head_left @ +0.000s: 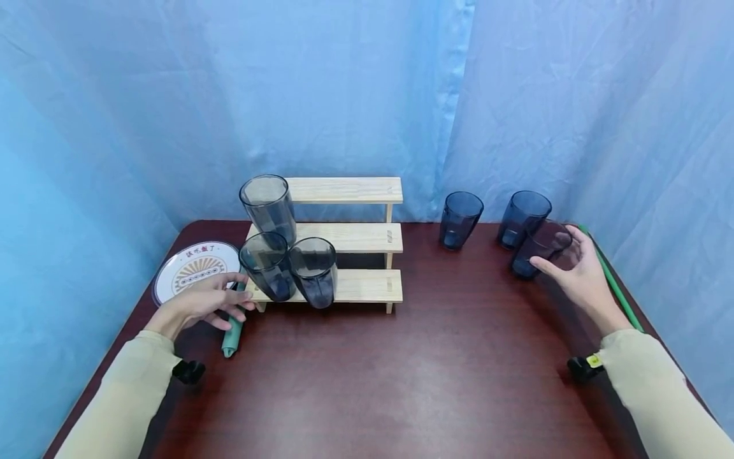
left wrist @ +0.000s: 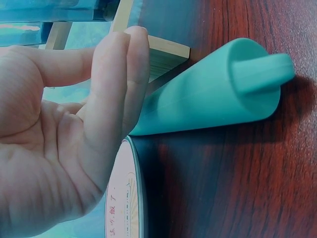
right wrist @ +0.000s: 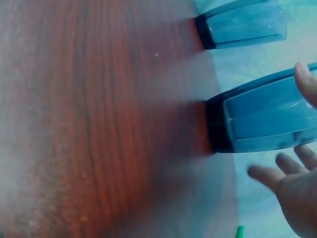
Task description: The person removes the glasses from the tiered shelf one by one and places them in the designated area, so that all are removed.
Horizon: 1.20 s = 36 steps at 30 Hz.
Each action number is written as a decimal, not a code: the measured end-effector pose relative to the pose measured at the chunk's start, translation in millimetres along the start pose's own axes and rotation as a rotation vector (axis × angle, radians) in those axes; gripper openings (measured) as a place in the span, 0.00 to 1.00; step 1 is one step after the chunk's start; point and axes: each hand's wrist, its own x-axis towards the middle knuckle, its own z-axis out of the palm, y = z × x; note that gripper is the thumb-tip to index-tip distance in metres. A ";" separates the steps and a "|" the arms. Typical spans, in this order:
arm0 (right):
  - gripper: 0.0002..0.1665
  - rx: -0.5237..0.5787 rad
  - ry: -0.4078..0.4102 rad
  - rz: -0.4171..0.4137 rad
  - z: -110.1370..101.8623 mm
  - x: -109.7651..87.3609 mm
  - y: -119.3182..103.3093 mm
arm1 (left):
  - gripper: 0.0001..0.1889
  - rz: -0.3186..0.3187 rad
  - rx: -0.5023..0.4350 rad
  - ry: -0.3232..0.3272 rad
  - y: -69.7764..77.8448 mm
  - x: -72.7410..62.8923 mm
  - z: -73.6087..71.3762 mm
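Observation:
A dark tinted glass [head_left: 530, 255] stands on the table at the right, between the thumb and fingers of my right hand [head_left: 579, 274]. In the right wrist view, the thumb [right wrist: 307, 84] overlaps that glass, while the fingertips spread along its side. My left hand [head_left: 203, 299] is empty, its fingers loosely bent over a teal cylinder [left wrist: 203, 91] with a loop at its end. Beside it, two similar glasses [head_left: 266, 274] [head_left: 315, 280] stand on the bottom step of a wooden three-step rack [head_left: 367, 287]. Another glass [head_left: 269, 207] stands behind them on the middle step.
Two more dark glasses [head_left: 459, 223] [head_left: 518, 217] stand near the back edge at the right. A white printed plate [head_left: 195, 261] lies at the left. Along the right table edge runs a green rod [head_left: 619, 293]. Blue curtains [head_left: 344, 95] hang around the table [head_left: 401, 382].

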 end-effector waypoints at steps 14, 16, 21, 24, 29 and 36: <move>0.50 0.045 0.092 -0.300 31.9 12.2 -115.3 | 0.39 -0.016 0.003 0.012 -2.2 -1.3 -3.9; 0.50 0.104 0.038 -0.326 45.0 16.4 -132.9 | 0.39 -0.020 0.003 0.019 -2.2 -1.4 -3.9; 0.48 0.207 -0.104 -0.392 84.5 30.0 -175.1 | 0.38 -0.012 0.010 0.014 -2.3 -0.9 -4.4; 0.48 0.247 -0.200 -0.427 109.7 36.9 -202.3 | 0.38 -0.014 0.003 0.013 -1.9 -0.3 -3.9; 0.47 0.303 -0.341 -0.449 149.1 47.6 -243.7 | 0.38 -0.007 0.000 0.012 -1.4 0.9 -3.3; 0.48 0.367 -0.510 -0.401 203.7 58.1 -288.5 | 0.38 -0.006 0.001 0.004 -0.8 1.7 -2.8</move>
